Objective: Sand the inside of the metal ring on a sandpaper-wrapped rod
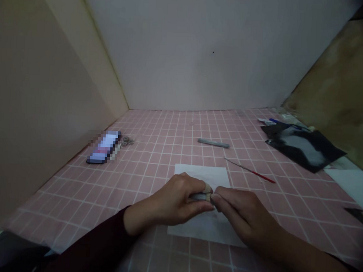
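My left hand (181,200) is closed around a short grey strip-like piece (199,197), with the thumb and fingers on either side of it. A beige wrap covers one fingertip of this hand. My right hand (241,212) meets it at the strip's right end, its thumb and finger pinched together. Whatever lies between the right fingertips is hidden. Both hands are over a white sheet of paper (201,232). Beyond the paper lies a grey bar (213,143). To its right rests a thin tool with a red handle (262,177) and a slender metal shaft.
A phone (104,146) lies at the left, beside a small cluster of ring-like bits (126,141). At the right, a black sheet (319,152) carries grey-white material. White paper (352,183) lies near it. Walls bound the pink tiled-pattern surface (157,139) at back and sides.
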Motion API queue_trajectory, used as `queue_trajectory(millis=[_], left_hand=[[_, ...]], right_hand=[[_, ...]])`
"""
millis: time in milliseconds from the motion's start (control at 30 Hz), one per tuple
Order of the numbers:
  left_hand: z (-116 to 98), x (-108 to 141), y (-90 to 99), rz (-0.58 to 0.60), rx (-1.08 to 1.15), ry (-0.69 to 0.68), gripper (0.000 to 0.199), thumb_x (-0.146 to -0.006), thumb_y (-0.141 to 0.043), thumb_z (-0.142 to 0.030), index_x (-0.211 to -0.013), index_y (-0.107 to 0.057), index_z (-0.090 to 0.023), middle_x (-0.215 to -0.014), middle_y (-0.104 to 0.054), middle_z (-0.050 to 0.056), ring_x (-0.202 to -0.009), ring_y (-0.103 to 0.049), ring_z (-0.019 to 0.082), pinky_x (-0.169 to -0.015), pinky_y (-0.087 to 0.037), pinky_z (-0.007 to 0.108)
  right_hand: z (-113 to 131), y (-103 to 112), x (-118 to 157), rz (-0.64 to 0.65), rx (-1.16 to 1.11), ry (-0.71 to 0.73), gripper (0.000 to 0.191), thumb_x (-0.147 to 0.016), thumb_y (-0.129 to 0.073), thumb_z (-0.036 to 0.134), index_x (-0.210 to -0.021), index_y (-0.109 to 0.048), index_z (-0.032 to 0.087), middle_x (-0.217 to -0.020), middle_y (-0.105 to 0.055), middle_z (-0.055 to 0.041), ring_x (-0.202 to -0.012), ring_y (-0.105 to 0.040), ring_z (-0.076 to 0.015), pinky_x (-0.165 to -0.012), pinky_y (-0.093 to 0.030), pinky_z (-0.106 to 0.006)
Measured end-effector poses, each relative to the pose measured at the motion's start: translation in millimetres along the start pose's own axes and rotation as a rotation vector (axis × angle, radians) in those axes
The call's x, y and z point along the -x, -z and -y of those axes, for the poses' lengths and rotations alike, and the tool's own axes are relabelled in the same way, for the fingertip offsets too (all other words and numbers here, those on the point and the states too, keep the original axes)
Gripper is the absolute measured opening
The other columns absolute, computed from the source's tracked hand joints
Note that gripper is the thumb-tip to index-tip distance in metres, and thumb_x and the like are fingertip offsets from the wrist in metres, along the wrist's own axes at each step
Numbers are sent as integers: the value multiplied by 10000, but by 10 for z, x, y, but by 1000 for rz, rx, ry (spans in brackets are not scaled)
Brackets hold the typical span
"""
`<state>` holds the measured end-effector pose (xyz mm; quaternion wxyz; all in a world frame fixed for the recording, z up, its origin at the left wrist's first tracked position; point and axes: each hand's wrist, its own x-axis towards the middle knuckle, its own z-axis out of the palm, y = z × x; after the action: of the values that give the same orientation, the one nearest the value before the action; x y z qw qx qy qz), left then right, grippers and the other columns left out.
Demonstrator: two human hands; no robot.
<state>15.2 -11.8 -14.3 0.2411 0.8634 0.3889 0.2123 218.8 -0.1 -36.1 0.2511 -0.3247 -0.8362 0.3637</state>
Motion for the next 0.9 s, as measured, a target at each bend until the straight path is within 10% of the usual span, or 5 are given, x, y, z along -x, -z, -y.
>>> queue_trajectory(millis=[233, 367, 533, 900], left_hand=[[-22, 12, -182, -158, -349, -63, 243, -926, -449, -296, -772, -558, -142, -714, -616, 49, -671, -544, 177, -712, -381, 369], [10, 9, -84, -39, -58, 62, 271, -905, -505, -357, -731, -546, -153, -639, -541, -6, -622, -489, 139, -667, -374, 313], [79, -7, 89, 396, 592, 213, 303, -879, -536, -416, -755, -576, -143, -624, -481, -34, -570, -422, 95, -527, -331, 220], [-1, 2, -229, -223, -426, -145, 194, -914, -472, -230, -759, -554, -146, -700, -595, 38, -626, -506, 170, -679, -355, 364]], right_hand=[[-155, -48, -124, 197, -664, -474, 439, -909, -340, 488, -589, -393, 192, -425, -236, 84, -380, -198, -69, -410, -183, -224], [-129, -20, -65, 30, -74, 1, 321, -933, -372, 297, -647, -445, 171, -577, -441, 12, -536, -405, -110, -531, -289, -253], [-56, -25, 6, -92, 446, 522, 236, -857, -390, 108, -643, -471, 167, -587, -471, -11, -557, -361, -135, -547, -241, -299], [-140, 3, -159, 186, -629, -464, 417, -899, -360, 441, -587, -433, 174, -422, -312, 72, -381, -259, -62, -422, -231, -207]])
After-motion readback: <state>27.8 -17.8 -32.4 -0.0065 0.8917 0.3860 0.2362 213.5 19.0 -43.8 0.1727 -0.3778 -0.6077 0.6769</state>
